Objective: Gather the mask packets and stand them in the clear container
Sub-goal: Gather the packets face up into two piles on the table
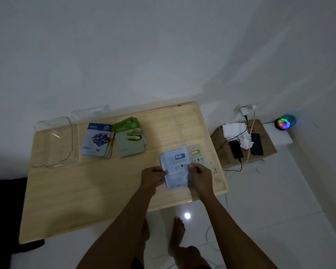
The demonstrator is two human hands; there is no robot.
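Observation:
A white-backed mask packet (175, 167) is held just above the wooden table (89, 191) near its right front edge. My left hand (153, 178) pinches its left edge and my right hand (200, 176) grips its right edge. A yellowish packet (199, 154) lies flat behind it. Further left lie a stack topped by a blue blueberry packet (98, 139) and a stack topped by a green cucumber packet (130, 139). The clear container (54, 141) stands at the table's far left, with nothing visible inside.
A cardboard box (244, 142) right of the table carries two phones, cables and crumpled tissue. A glowing round speaker (285, 122) sits in the corner. A white wall rises behind the table. My bare feet stand on the tiled floor below.

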